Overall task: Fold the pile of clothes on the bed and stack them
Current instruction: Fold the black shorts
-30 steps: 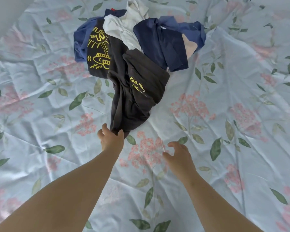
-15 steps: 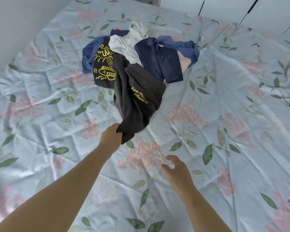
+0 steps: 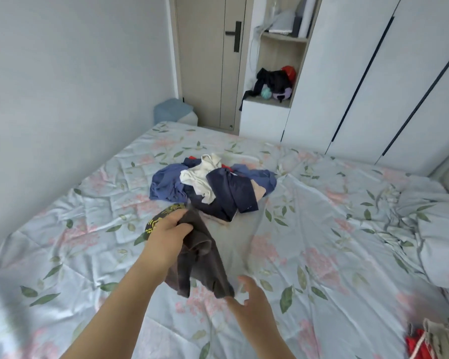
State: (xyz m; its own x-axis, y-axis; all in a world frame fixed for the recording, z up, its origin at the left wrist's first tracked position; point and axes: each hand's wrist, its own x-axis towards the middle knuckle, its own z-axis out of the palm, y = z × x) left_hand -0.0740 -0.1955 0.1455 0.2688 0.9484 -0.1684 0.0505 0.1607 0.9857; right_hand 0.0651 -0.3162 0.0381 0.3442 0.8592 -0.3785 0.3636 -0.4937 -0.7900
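Left hand (image 3: pixel 170 235) clutching one dark grey shirt (image 3: pixel 202 257) hanging above the bed (image 3: pixel 322 229), yellow print unreadable, right hand (image 3: pixel 253 304) spread loose just under its hem, one pile (image 3: pixel 226 193) beyond both hands

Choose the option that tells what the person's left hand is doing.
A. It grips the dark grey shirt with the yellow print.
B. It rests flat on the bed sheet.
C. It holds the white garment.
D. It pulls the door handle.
A: the left hand has its fingers curled round the dark grey shirt, which hangs from it, while the white garment lies in the pile, apart from the hand.
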